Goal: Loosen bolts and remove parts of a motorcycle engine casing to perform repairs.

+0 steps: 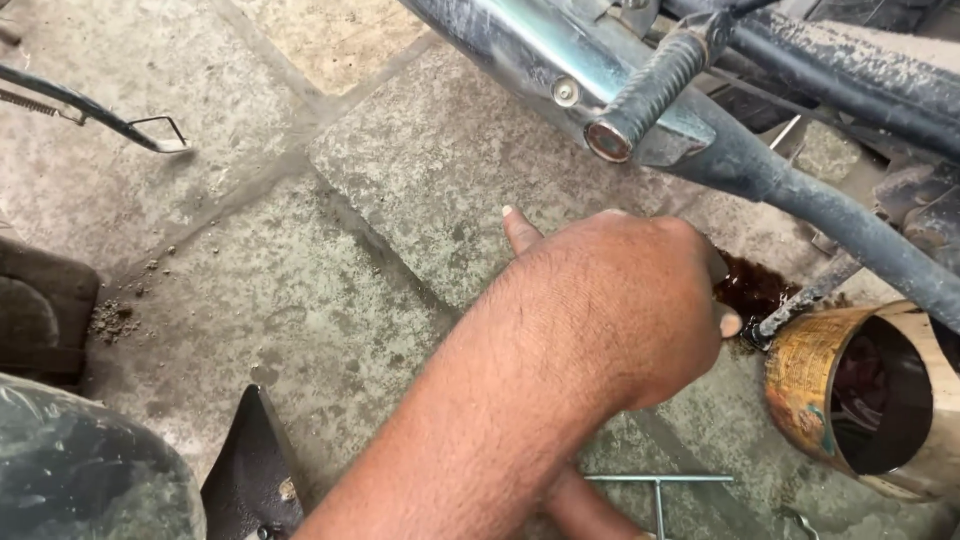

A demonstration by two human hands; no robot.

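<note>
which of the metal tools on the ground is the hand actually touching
The dark oily rod beside the tin can; the hand grips its end. The T-shaped tool lies untouched, nearer the camera, below the forearm.

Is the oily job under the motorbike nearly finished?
Partly. Dark oil has already pooled on the stone floor beside the tin can. One hand reaches toward a thin metal tool at the puddle. A T-shaped wrench lies unused below, so work remains.

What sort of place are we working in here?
Likely an outdoor or roadside motorcycle repair spot: a chrome exhaust pipe and footpeg overhead, stone paving with an oil stain, and a tin can.
</note>
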